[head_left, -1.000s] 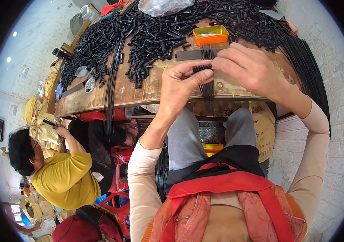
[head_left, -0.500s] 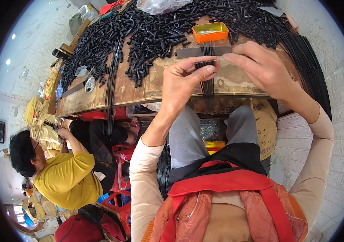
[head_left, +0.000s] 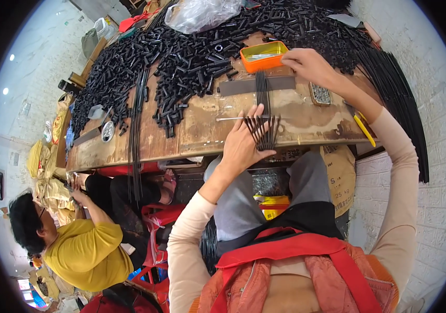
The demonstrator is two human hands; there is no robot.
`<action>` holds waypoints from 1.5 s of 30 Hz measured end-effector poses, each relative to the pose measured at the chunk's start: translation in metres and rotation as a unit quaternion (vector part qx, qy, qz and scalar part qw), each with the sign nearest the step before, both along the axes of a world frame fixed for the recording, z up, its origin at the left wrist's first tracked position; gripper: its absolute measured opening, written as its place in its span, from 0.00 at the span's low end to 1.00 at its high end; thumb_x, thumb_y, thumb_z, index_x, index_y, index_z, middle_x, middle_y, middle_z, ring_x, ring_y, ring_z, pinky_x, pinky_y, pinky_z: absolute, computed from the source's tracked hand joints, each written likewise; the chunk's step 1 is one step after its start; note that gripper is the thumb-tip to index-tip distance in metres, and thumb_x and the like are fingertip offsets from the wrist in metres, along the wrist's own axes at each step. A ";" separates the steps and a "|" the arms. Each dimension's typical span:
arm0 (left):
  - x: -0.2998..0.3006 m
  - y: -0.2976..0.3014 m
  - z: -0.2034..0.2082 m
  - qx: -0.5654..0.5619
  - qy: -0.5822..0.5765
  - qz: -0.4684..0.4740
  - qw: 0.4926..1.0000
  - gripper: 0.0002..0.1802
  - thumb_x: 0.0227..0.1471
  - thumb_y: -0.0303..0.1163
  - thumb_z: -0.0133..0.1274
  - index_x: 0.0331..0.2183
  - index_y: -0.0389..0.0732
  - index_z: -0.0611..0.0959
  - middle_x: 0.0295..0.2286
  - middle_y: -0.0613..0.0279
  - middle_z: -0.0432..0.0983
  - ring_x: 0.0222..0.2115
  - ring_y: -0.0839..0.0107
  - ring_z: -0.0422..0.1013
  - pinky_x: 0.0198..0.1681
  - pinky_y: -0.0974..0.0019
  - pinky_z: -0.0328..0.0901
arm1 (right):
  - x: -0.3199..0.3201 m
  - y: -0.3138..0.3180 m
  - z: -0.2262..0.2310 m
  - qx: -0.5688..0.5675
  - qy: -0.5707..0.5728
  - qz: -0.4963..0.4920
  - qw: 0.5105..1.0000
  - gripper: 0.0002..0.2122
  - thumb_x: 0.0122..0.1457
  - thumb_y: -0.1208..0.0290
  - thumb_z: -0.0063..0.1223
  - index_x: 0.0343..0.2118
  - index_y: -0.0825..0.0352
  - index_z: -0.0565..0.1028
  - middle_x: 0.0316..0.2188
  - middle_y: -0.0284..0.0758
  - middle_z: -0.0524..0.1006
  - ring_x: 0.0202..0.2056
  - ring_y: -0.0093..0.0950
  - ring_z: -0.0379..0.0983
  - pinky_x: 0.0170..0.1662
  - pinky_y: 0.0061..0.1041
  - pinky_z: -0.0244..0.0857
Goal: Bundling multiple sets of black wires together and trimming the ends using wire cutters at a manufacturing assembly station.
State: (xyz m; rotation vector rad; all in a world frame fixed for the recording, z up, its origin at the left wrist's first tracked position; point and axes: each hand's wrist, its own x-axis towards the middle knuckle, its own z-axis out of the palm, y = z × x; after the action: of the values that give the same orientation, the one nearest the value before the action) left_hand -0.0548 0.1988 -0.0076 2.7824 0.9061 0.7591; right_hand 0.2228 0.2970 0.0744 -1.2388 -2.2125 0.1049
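My left hand (head_left: pixel 239 145) lies at the table's near edge, its fingers stretched out beneath a fan of thin black rods (head_left: pixel 262 130). The rods cross over the fingers, and the thumb sticks out below them. A slim silvery rod (head_left: pixel 228 119) runs sideways across the black rods. Farther back, the black rods pass over a flat dark grey bar (head_left: pixel 285 83). My right hand (head_left: pixel 306 65) is at the right end of an orange box (head_left: pixel 257 64) with thin silvery pins (head_left: pixel 266 55) in it. Its fingertips are pinched together; what they hold, if anything, is hidden.
Black tubular pieces (head_left: pixel 181 68) cover the table's back. At the right are a small tray of metal bits (head_left: pixel 320 95), a yellow-handled tool (head_left: pixel 364 130) and long black rods (head_left: pixel 398 99). More rods (head_left: pixel 137 120) overhang the left edge. A co-worker (head_left: pixel 82 245) in yellow sits left.
My left hand has gone from pinching the rod bundle to lying spread under the fanned rods. My right hand has moved from the bundle back to the orange box. The view has shifted slightly.
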 end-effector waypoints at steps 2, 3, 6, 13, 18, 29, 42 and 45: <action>0.004 -0.001 0.003 -0.011 -0.002 -0.002 1.000 0.49 0.33 0.47 0.68 0.58 0.50 0.68 0.60 0.48 0.56 0.62 0.51 0.53 0.64 0.48 0.49 | 0.003 0.037 -0.012 0.039 -0.013 0.012 0.999 0.09 0.58 0.70 0.50 0.36 0.70 0.77 0.30 0.43 0.78 0.32 0.41 0.75 0.36 0.34 0.68; 0.006 0.000 0.001 -0.015 0.000 -0.007 1.000 0.49 0.33 0.47 0.68 0.58 0.49 0.68 0.61 0.49 0.55 0.63 0.53 0.51 0.64 0.48 0.47 | 0.002 0.056 -0.016 0.079 -0.021 0.026 0.996 0.09 0.58 0.72 0.50 0.37 0.72 0.77 0.29 0.44 0.78 0.32 0.40 0.75 0.36 0.33 0.68; 0.005 0.003 0.010 -0.042 0.055 -0.017 0.997 0.50 0.35 0.48 0.67 0.60 0.51 0.65 0.63 0.52 0.51 0.65 0.55 0.47 0.66 0.48 0.44 | -0.014 0.101 -0.026 -0.003 -0.098 -0.011 0.995 0.08 0.53 0.74 0.54 0.33 0.72 0.79 0.28 0.45 0.79 0.32 0.42 0.76 0.37 0.35 0.69; 0.005 0.012 0.013 -0.033 0.138 -0.035 0.989 0.47 0.41 0.56 0.59 0.62 0.56 0.63 0.64 0.53 0.47 0.65 0.56 0.45 0.66 0.48 0.41 | -0.008 0.139 -0.038 -0.112 -0.175 -0.006 0.978 0.06 0.49 0.75 0.55 0.28 0.70 0.80 0.26 0.46 0.79 0.29 0.43 0.77 0.35 0.34 0.70; 0.004 0.015 0.009 -0.024 0.141 -0.022 0.989 0.42 0.46 0.56 0.55 0.61 0.57 0.64 0.64 0.54 0.48 0.65 0.57 0.46 0.66 0.47 0.42 | -0.011 0.103 -0.019 0.021 -0.105 -0.013 0.994 0.06 0.51 0.75 0.54 0.31 0.69 0.78 0.27 0.44 0.77 0.32 0.43 0.75 0.36 0.34 0.69; 0.006 0.013 0.013 -0.064 0.090 -0.034 0.993 0.59 0.25 0.34 0.70 0.62 0.57 0.62 0.64 0.55 0.47 0.65 0.58 0.45 0.66 0.47 0.42 | -0.011 0.006 -0.046 0.011 -0.118 0.000 0.993 0.16 0.50 0.80 0.49 0.44 0.65 0.76 0.31 0.42 0.74 0.34 0.43 0.74 0.37 0.39 0.69; 0.007 0.012 0.010 -0.065 0.079 -0.034 0.994 0.57 0.26 0.38 0.69 0.61 0.56 0.63 0.64 0.55 0.48 0.65 0.58 0.46 0.67 0.48 0.42 | -0.010 0.011 -0.051 0.017 -0.152 0.010 0.988 0.17 0.51 0.79 0.51 0.47 0.66 0.74 0.30 0.40 0.72 0.34 0.41 0.73 0.37 0.38 0.69; 0.005 0.012 0.012 -0.066 0.086 -0.034 0.994 0.57 0.26 0.37 0.69 0.61 0.57 0.63 0.64 0.56 0.48 0.65 0.58 0.46 0.66 0.47 0.42 | -0.009 0.011 -0.052 0.018 -0.153 0.013 0.988 0.17 0.51 0.80 0.51 0.46 0.66 0.74 0.30 0.40 0.72 0.34 0.41 0.73 0.37 0.38 0.69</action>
State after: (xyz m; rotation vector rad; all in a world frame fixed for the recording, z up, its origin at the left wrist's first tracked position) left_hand -0.0493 0.2110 0.0041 2.7766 0.8497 0.4382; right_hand 0.2139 0.3080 0.0222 -1.2768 -2.4777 -0.1240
